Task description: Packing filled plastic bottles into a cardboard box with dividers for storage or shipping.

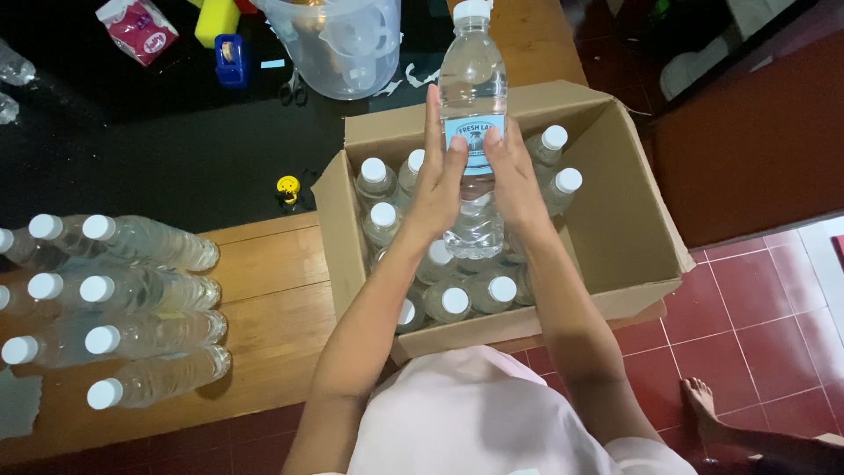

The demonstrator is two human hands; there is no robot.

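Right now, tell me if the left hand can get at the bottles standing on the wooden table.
Probably yes, once freed: the left hand clasps the raised bottle; open wood lies between it and the table bottles.

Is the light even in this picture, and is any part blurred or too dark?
Head view: light falls on the held bottle, both hands, left and right, and the cardboard box; the black surface behind is dim; edges bend slightly; nothing is clearly blurred.
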